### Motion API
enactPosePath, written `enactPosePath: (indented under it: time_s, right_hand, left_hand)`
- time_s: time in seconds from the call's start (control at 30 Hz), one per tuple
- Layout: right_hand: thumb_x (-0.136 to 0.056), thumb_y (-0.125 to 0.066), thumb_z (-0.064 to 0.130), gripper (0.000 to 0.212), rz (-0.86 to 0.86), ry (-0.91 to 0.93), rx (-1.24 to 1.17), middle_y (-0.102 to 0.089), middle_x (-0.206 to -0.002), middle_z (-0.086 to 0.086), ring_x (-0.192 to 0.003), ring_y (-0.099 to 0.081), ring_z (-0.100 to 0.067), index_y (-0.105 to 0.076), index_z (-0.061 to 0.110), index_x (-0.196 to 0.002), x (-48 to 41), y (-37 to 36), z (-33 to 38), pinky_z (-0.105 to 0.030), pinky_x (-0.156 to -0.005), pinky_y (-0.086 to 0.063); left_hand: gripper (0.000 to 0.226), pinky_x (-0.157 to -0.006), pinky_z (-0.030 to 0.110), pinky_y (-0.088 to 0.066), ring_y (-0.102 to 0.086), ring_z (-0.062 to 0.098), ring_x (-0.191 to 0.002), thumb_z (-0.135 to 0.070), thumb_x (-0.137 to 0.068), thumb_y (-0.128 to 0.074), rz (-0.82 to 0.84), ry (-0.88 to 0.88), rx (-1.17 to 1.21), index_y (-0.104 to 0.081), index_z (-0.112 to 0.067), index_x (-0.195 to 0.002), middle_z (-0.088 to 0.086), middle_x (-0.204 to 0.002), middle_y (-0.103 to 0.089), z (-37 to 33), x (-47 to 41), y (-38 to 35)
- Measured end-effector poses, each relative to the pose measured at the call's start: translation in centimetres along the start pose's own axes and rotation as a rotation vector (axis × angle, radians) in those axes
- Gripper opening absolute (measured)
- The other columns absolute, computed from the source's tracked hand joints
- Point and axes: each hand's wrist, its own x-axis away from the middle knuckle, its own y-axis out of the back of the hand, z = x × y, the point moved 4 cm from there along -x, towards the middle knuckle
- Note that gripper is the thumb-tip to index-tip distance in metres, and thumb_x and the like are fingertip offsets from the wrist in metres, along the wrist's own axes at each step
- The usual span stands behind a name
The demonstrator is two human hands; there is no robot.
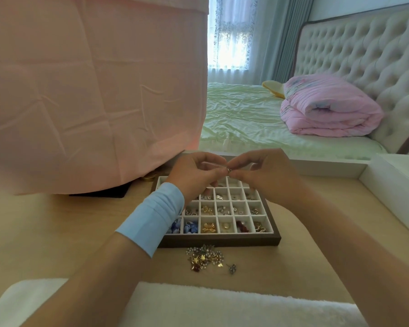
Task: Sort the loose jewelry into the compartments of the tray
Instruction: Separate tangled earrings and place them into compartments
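Observation:
A dark-framed tray with white compartments lies on the wooden desk, and many of its cells hold small pieces of jewelry. In front of the tray sits a pile of loose jewelry, gold and pearl pieces, with one small grey piece apart to its right. Above the tray's far rows, my left hand and my right hand meet fingertip to fingertip. Both pinch one small metallic piece between them. A light blue band wraps my left wrist.
A pink cloth drapes over something at the desk's back left, with a dark flat object under its edge. A white box stands at the right. White fluffy fabric lies along the near edge. A bed lies beyond the desk.

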Motion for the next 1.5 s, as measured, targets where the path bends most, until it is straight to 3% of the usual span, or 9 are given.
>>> enactPosePath:
  time_s: [0.2,0.4,0.53,0.63,0.77,1.07,1.3,1.4,1.5]
  right_hand:
    - [-0.082,-0.083,0.026,0.009,0.056,0.059,0.127,-0.06,-0.053,0.034,-0.049,-0.055,0.007,-0.08,0.033,-0.085,-1.4,-0.1,-0.7,-0.008,-0.052,-0.037]
    - [-0.078,-0.086,0.035,0.006,0.055,0.042,0.239,-0.054,-0.048,0.036,-0.056,-0.053,0.018,-0.081,0.032,-0.077,-3.8,-0.2,-1.6,-0.019,-0.063,-0.035]
    - [-0.08,-0.08,0.044,0.007,0.124,-0.014,0.362,-0.069,-0.073,0.029,-0.077,-0.062,0.009,-0.079,0.039,-0.076,-5.1,-0.5,-2.9,-0.029,-0.079,-0.051]
    - [-0.086,-0.072,0.044,0.008,0.222,-0.033,0.592,-0.07,-0.088,0.023,-0.089,-0.063,0.0,-0.076,0.04,-0.081,-5.7,-0.9,-3.7,-0.033,-0.087,-0.053]
    - [-0.087,-0.071,0.042,0.006,0.336,0.03,0.767,-0.068,-0.096,0.016,-0.092,-0.059,-0.007,-0.073,0.04,-0.083,-6.3,-2.0,-4.1,-0.031,-0.082,-0.052]
    - [-0.084,-0.065,0.038,0.007,0.32,0.058,0.893,-0.064,-0.089,0.014,-0.085,-0.057,-0.01,-0.072,0.038,-0.085,-6.5,-3.1,-4.4,-0.027,-0.069,-0.042]
    - [-0.092,-0.063,0.041,0.009,0.323,0.006,0.802,-0.064,-0.093,0.017,-0.09,-0.058,-0.008,-0.07,0.039,-0.097,-4.5,-1.7,-2.6,-0.031,-0.08,-0.05]
    - [-0.092,-0.065,0.04,0.006,0.306,0.038,0.737,-0.065,-0.092,0.018,-0.081,-0.057,-0.001,-0.07,0.04,-0.095,-2.4,-0.6,-0.5,-0.028,-0.077,-0.049]
    - [-0.089,-0.071,0.04,0.002,0.41,0.071,0.66,-0.068,-0.085,0.022,-0.074,-0.059,0.007,-0.072,0.041,-0.088,0.6,-0.7,1.7,-0.017,-0.07,-0.045]
  left_hand:
    - [0.016,-0.056,0.024,-0.053,-0.062,0.005,-0.059,-0.019,-0.083,-0.076,0.021,0.054,-0.052,-0.071,-0.017,-0.097,-0.002,-0.079,-0.071,1.1,-2.6,-0.2]
    - [0.011,-0.058,0.022,-0.054,-0.062,0.008,-0.06,-0.02,-0.082,-0.077,-0.028,0.003,-0.096,-0.071,-0.018,-0.091,0.002,-0.08,-0.073,1.6,-4.5,-0.2]
    - [0.007,-0.075,0.027,-0.056,-0.066,0.009,-0.076,-0.025,-0.084,-0.073,0.008,-0.051,-0.217,-0.071,-0.028,-0.09,-0.005,-0.088,-0.073,2.8,-5.4,0.3]
    - [0.012,-0.086,0.025,-0.05,-0.061,0.003,-0.091,-0.029,-0.091,-0.063,0.024,-0.145,-0.572,-0.068,-0.036,-0.099,-0.019,-0.097,-0.066,3.3,-5.9,1.2]
    - [0.024,-0.104,0.034,-0.041,-0.052,0.01,-0.114,-0.03,-0.093,-0.058,0.137,-0.182,-0.806,-0.065,-0.037,-0.115,-0.014,-0.115,-0.06,4.4,-6.2,1.7]
    - [0.03,-0.109,0.038,-0.036,-0.044,0.013,-0.122,-0.026,-0.097,-0.051,0.201,-0.202,-0.88,-0.06,-0.035,-0.124,-0.01,-0.126,-0.055,5.0,-6.5,1.5]
    - [0.027,-0.105,0.036,-0.04,-0.046,0.011,-0.116,-0.024,-0.097,-0.052,0.145,-0.287,-0.886,-0.062,-0.033,-0.12,-0.01,-0.121,-0.057,3.2,-5.3,1.4]
    - [0.022,-0.096,0.033,-0.046,-0.051,0.007,-0.1,-0.025,-0.095,-0.054,0.144,-0.331,-0.836,-0.064,-0.035,-0.112,-0.016,-0.103,-0.057,1.9,-3.8,1.1]
    - [0.016,-0.081,0.027,-0.05,-0.055,0.001,-0.083,-0.029,-0.094,-0.055,0.215,-0.338,-0.832,-0.064,-0.037,-0.105,-0.023,-0.087,-0.054,1.1,-1.5,0.5]
